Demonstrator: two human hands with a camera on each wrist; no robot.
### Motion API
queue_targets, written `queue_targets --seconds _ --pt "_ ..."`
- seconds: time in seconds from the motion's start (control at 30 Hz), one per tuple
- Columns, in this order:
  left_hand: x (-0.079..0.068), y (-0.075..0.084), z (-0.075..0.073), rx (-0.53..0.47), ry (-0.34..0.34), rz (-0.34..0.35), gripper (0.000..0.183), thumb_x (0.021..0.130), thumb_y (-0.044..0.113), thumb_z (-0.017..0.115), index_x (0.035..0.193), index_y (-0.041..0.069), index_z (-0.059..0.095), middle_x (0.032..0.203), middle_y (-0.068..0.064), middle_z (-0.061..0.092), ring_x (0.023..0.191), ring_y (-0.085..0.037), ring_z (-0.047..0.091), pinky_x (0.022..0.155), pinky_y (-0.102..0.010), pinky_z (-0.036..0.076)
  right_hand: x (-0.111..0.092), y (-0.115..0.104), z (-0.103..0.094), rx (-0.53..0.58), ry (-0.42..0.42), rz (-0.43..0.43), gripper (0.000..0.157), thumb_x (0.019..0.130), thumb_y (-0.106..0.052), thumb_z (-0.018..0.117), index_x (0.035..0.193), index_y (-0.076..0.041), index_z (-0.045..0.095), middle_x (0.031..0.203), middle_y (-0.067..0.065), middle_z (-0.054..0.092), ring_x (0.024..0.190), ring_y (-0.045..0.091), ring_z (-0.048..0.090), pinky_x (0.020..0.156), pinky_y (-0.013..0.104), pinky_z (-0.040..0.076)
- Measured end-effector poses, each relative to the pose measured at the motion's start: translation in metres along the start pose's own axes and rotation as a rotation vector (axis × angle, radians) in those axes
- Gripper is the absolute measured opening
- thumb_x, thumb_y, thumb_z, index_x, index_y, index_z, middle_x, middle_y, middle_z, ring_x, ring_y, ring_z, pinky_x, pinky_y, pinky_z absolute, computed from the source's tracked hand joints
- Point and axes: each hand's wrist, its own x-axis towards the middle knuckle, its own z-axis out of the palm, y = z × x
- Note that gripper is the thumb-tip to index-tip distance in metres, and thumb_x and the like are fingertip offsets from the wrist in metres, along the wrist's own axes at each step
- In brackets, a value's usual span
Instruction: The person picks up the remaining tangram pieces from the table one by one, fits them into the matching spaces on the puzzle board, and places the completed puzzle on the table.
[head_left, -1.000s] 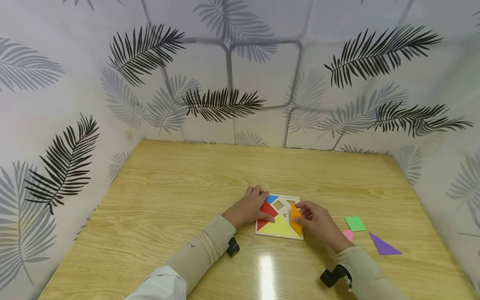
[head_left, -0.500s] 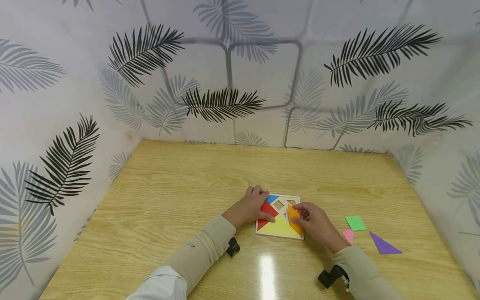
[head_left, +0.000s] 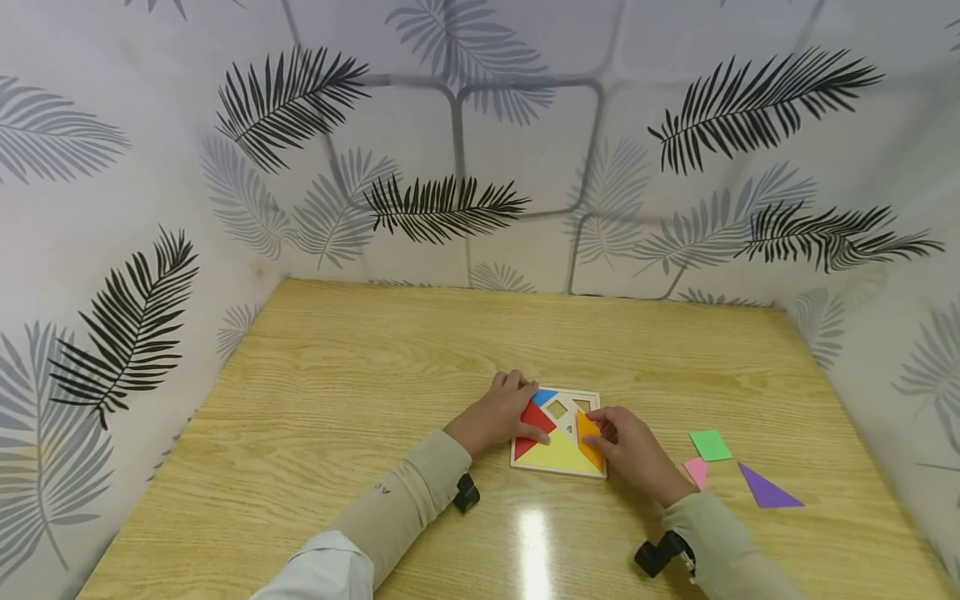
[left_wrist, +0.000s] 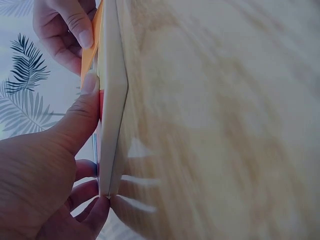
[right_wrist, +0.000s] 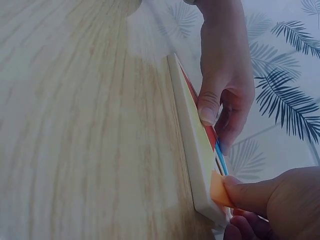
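A square wooden tangram tray lies on the table, with a yellow triangle, a red triangle and a blue piece set in it. Square and triangular recesses show at its far right. My left hand grips the tray's left side, thumb over the pieces, fingers at the far corner. Between thumb and fingers, my right hand pinches an orange parallelogram over the tray's right side. This piece is tilted, one edge raised, as the left wrist view shows of the orange parallelogram.
To the right of the tray lie a green square, a pink triangle and a purple triangle on the wooden table. Leaf-patterned cloth hangs behind and at both sides of the table.
My right hand has shifted slightly left with the orange parallelogram, which now stands more steeply tilted. More of the pink triangle shows. The left hand and tray keep their place.
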Motion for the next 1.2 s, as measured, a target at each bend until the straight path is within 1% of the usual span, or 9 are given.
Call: queue_targets --seconds 0.23,0.53,0.73,0.87,1.2 --pt "0.0001 0.0001 0.0000 0.008 0.002 0.002 0.088 0.076 0.061 0.062 0.143 0.009 0.037 0.131 -0.004 0.036 0.118 -0.022 0.030 0.094 -0.029 0.037 -0.0005 0.0036 0.0027 -0.025 0.006 -0.020 0.033 0.084 -0.009 0.069 0.114 0.001 0.060 0.090 0.006 0.052 0.080 0.018 0.047 0.073 0.033 0.045" --pt "-0.0020 -0.0003 0.0002 -0.017 0.003 0.004 0.087 0.077 0.059 0.062 0.144 0.009 0.036 0.133 -0.005 0.035 0.120 -0.023 0.029 0.095 -0.031 0.038 -0.0044 0.0021 0.0039 -0.038 0.024 -0.049 0.032 0.086 -0.010 0.066 0.116 0.002 0.061 0.091 0.006 0.052 0.078 0.016 0.047 0.070 0.030 0.044" --pt "-0.0023 -0.0010 0.0007 -0.021 0.005 0.008 0.087 0.077 0.059 0.062 0.144 0.009 0.036 0.133 -0.005 0.035 0.120 -0.023 0.028 0.095 -0.030 0.038 -0.0059 0.0011 0.0056 -0.057 0.028 -0.078 0.032 0.089 -0.010 0.064 0.117 0.004 0.060 0.089 0.007 0.048 0.076 0.016 0.044 0.068 0.029 0.042" --pt "-0.0021 -0.0016 0.0018 -0.027 0.005 0.009 0.088 0.077 0.059 0.062 0.144 0.009 0.036 0.133 -0.005 0.035 0.120 -0.023 0.028 0.095 -0.031 0.038 -0.0071 0.0016 0.0076 -0.072 0.040 -0.082 0.032 0.090 -0.011 0.062 0.117 0.004 0.059 0.088 0.006 0.045 0.075 0.015 0.042 0.066 0.028 0.040" --pt "-0.0006 -0.0029 0.0029 -0.026 0.009 0.017 0.089 0.077 0.060 0.062 0.144 0.009 0.035 0.133 -0.005 0.035 0.121 -0.023 0.028 0.095 -0.031 0.038 -0.0094 0.0006 0.0090 -0.079 0.049 -0.093 0.034 0.091 -0.012 0.060 0.121 0.004 0.058 0.091 0.007 0.046 0.075 0.014 0.041 0.064 0.027 0.038"
